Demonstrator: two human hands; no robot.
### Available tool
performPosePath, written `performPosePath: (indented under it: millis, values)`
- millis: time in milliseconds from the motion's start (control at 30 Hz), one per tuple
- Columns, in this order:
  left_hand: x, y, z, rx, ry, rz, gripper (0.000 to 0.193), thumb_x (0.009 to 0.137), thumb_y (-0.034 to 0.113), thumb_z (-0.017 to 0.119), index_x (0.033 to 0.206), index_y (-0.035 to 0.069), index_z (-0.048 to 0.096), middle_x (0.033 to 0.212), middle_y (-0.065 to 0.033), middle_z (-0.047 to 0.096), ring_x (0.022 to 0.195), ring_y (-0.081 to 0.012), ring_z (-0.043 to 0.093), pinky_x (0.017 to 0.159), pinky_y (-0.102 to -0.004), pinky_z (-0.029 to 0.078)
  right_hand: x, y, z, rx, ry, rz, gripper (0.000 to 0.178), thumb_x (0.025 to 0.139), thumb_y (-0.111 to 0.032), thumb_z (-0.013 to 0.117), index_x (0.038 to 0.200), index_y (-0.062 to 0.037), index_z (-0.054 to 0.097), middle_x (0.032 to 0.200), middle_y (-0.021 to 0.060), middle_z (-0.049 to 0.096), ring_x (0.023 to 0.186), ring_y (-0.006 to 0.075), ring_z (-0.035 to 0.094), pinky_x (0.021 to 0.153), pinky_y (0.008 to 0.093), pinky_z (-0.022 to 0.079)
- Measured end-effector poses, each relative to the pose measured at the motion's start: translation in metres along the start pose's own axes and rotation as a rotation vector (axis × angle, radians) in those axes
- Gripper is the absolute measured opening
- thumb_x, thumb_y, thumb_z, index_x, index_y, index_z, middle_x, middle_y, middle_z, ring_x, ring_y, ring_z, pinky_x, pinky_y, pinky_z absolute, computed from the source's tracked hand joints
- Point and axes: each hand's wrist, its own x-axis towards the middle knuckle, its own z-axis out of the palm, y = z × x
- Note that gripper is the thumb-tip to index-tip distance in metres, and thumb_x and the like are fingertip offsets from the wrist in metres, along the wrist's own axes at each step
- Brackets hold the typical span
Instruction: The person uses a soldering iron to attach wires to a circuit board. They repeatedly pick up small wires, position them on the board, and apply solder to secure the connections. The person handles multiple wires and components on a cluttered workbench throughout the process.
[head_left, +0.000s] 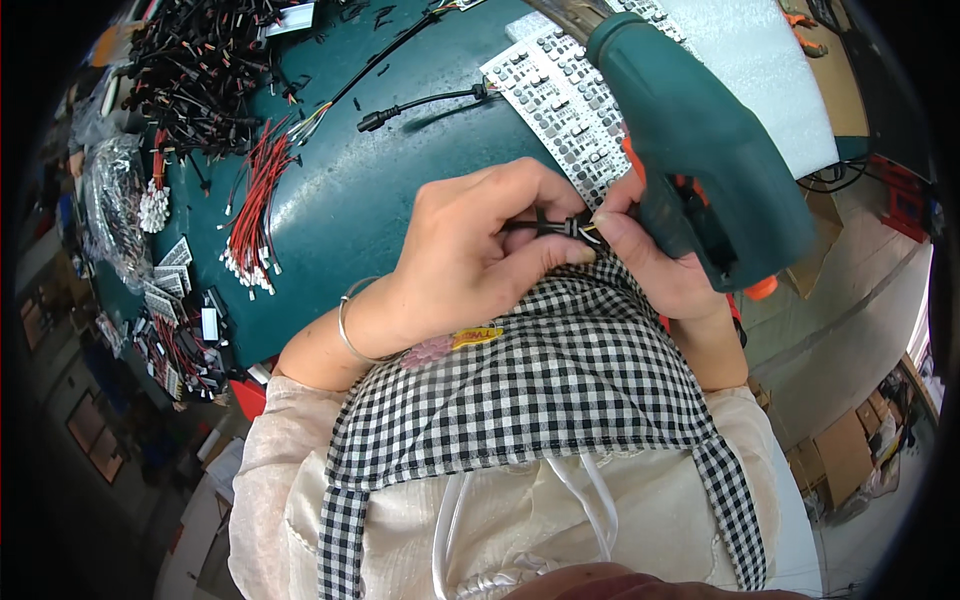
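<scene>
My left hand [470, 230] is closed round a short black cable [556, 228], the thumb pressing along it just above my apron. Thin white and yellow wires [590, 232] come out of the cable's end, toward my right hand. My right hand [655, 262] pinches at these wires with thumb and forefinger; its other fingers are partly hidden. A dark green heat gun [700, 130] stands in front of the right hand and covers part of it. Just beyond the hands lies a white panel of small circuit boards [560, 95].
Another black cable with a connector [420, 105] rests at the panel's edge. Red wires with white plugs [258, 215] lie on the green table [330, 220] to the left, near a heap of black cables [200, 75]. White foam [770, 80] lies at the far right.
</scene>
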Motion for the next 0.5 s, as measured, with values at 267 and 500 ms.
performPosePath:
  millis: [267,500]
  values:
    - [0.004,-0.012,0.000,0.231,0.023,0.553,0.023,0.068,0.005,0.078,0.087,-0.003,0.069,0.074,-0.0123,0.067,0.061,-0.0230,0.065,0.054,-0.0281,0.051,-0.001,-0.004,-0.007,-0.005,-0.091,0.180,0.031,0.074,-0.006,0.071,0.103,-0.0013,0.061,0.087,0.0032,0.066,0.073,0.0152,0.062,0.065,0.0277,0.049]
    - [0.006,-0.009,-0.008,0.271,0.046,0.537,0.026,0.066,0.007,0.078,0.089,-0.002,0.070,0.071,-0.0105,0.067,0.059,-0.0219,0.064,0.053,-0.0278,0.049,0.008,-0.004,0.006,0.509,0.229,0.271,0.056,0.074,0.012,0.063,0.127,0.0120,0.045,0.082,0.0086,0.061,0.070,0.0095,0.055,0.061,0.0216,0.044]
